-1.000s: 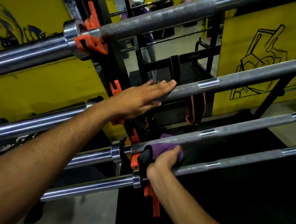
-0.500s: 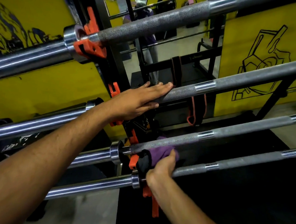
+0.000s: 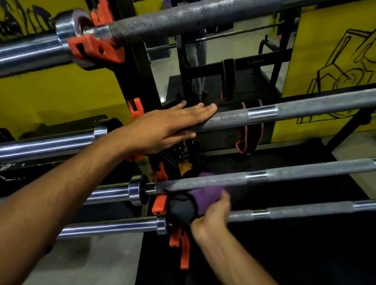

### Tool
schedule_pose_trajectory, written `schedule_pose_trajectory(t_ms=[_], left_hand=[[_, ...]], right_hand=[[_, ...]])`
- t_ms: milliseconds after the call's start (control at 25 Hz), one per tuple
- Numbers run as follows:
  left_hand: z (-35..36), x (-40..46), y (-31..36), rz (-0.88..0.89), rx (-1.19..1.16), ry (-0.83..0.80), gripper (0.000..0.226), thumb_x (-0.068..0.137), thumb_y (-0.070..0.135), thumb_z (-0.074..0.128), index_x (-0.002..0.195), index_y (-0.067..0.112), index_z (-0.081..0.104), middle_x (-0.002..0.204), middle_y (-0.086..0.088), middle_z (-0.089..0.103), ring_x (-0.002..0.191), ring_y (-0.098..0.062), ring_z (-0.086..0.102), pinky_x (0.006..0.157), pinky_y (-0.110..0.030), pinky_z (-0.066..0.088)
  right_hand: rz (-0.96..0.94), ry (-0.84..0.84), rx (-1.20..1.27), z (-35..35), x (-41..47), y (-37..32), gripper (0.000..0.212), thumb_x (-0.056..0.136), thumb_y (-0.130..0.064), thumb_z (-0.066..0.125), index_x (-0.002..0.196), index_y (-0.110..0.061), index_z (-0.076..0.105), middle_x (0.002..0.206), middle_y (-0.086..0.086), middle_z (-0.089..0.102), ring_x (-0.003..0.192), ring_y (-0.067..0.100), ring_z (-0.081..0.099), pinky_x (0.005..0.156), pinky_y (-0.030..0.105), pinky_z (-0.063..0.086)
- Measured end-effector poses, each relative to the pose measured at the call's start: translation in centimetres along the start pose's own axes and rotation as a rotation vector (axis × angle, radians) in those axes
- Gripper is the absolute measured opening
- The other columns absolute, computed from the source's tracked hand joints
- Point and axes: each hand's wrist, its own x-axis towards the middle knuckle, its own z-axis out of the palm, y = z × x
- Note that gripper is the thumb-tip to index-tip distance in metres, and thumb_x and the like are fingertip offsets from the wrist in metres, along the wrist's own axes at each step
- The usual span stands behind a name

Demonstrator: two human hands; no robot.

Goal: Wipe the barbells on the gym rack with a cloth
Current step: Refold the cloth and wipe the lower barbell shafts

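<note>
Yellow wall panel [image 3: 342, 52] with a black line drawing [image 3: 349, 73] is standing at the right. Left of that panel, black straps with red edging [image 3: 248, 135] are hanging down; another strap [image 3: 228, 78] is hanging further left and higher, over a black frame bar [image 3: 242, 67]. Further left again, a person's grey trouser legs [image 3: 198, 54] are showing, standing on a pale floor [image 3: 239, 46]. Far left of the panel, a second yellow wall [image 3: 53, 99] with black scribbled artwork [image 3: 16, 19] is filling the background. Below the panel, black rubber flooring [image 3: 308, 249] is spreading out.
</note>
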Motion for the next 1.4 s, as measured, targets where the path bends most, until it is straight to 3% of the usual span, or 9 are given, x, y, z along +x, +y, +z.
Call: schedule_pose_trajectory(t_ms=[280, 440, 640, 720, 880, 1040, 1160, 1320, 1400], left_hand=[[-0.2, -0.3, 1.3, -0.176, 0.003, -0.044, 0.070, 0.103, 0.022, 0.054, 0.160, 0.033, 0.015, 0.166, 0.011, 0.019, 0.153, -0.007, 0.014, 0.127, -0.046, 0.003], [3.1, -2.8, 9.4, -0.290, -0.066, 0.354, 0.055, 0.101, 0.027, 0.057, 0.153, 0.021, 0.039, 0.160, 0.003, 0.035, 0.150, -0.010, 0.026, 0.126, -0.037, 0.016], [18.2, -7.8, 23.9, -0.865, -1.276, 0.551, 0.067, 0.083, 0.070, 0.062, 0.139, 0.034, 0.056, 0.132, 0.002, 0.062, 0.125, -0.019, 0.056, 0.102, -0.034, 0.043], [22.1, -9.1, 30.1, -1.011, -1.561, 0.564, 0.063, 0.083, 0.052, 0.070, 0.138, 0.025, 0.056, 0.136, -0.004, 0.064, 0.128, -0.025, 0.058, 0.111, -0.043, 0.042], [24.0, -12.1, 38.6, -1.201, -1.530, 0.657, 0.042, 0.083, 0.026, 0.078, 0.121, 0.022, 0.060, 0.124, -0.010, 0.068, 0.113, -0.025, 0.065, 0.103, -0.043, 0.050], [23.5, -17.0, 44.4, -1.286, -1.414, 0.692, 0.027, 0.093, 0.017, 0.072, 0.110, 0.019, 0.051, 0.103, 0.005, 0.066, 0.100, -0.010, 0.064, 0.086, -0.031, 0.053], [23.4, -21.7, 49.0, -1.330, -1.276, 0.702, 0.027, 0.093, 0.014, 0.071, 0.108, 0.017, 0.049, 0.101, 0.016, 0.063, 0.099, -0.002, 0.059, 0.084, -0.023, 0.049], [23.0, -28.7, 55.8, -1.445, -1.155, 0.773, 0.031, 0.089, 0.017, 0.074, 0.104, 0.020, 0.047, 0.118, -0.006, 0.063, 0.115, -0.031, 0.060, 0.098, -0.052, 0.053], [22.8, -32.9, 60.3, -1.511, -1.115, 0.859, 0.028, 0.089, 0.013, 0.073, 0.099, 0.019, 0.048, 0.115, -0.008, 0.062, 0.116, -0.031, 0.060, 0.097, -0.057, 0.051]], right_hand=[[0.068, -0.269, -0.573, -5.2, -2.5, -3.6, 0.039, 0.101, -0.039, 0.050, 0.120, -0.009, 0.068, 0.107, 0.012, 0.076, 0.101, 0.030, 0.071, 0.085, 0.038, 0.056], [0.089, -0.442, -0.776, -8.9, -6.9, -9.0, 0.035, 0.097, -0.031, 0.053, 0.118, -0.008, 0.070, 0.110, 0.013, 0.075, 0.101, 0.029, 0.072, 0.092, 0.041, 0.054], [-0.013, -0.586, -1.028, -16.5, -9.3, -15.3, 0.024, 0.097, -0.023, 0.052, 0.104, -0.012, 0.072, 0.096, 0.004, 0.078, 0.083, 0.013, 0.074, 0.073, 0.023, 0.056], [0.003, -0.659, -1.154, -20.6, -9.8, -16.2, 0.025, 0.091, -0.029, 0.062, 0.108, -0.013, 0.071, 0.100, 0.001, 0.078, 0.091, 0.011, 0.073, 0.081, 0.023, 0.055], [0.079, -0.727, -1.365, -27.5, -10.4, -15.0, 0.054, 0.079, -0.050, 0.064, 0.123, -0.019, 0.068, 0.116, -0.001, 0.074, 0.112, 0.018, 0.068, 0.104, 0.041, 0.048], [0.019, -0.777, -1.405, -30.2, -11.8, -12.2, 0.042, 0.084, -0.043, 0.074, 0.118, -0.022, 0.062, 0.112, 0.001, 0.074, 0.102, 0.010, 0.070, 0.081, 0.021, 0.053], [0.067, -0.982, -1.489, -31.2, -14.0, -9.6, 0.049, 0.080, -0.040, 0.072, 0.124, -0.034, 0.050, 0.111, -0.009, 0.074, 0.099, 0.004, 0.070, 0.075, 0.015, 0.053], [-0.035, -1.361, -1.760, -31.8, -18.1, -4.7, 0.033, 0.089, -0.023, 0.067, 0.121, -0.028, 0.062, 0.115, -0.016, 0.068, 0.110, 0.001, 0.063, 0.091, 0.010, 0.045], [-0.012, -1.496, -1.834, -33.3, -21.2, -0.9, 0.018, 0.091, -0.023, 0.065, 0.108, -0.026, 0.067, 0.112, -0.016, 0.067, 0.108, 0.003, 0.063, 0.090, 0.014, 0.047]])
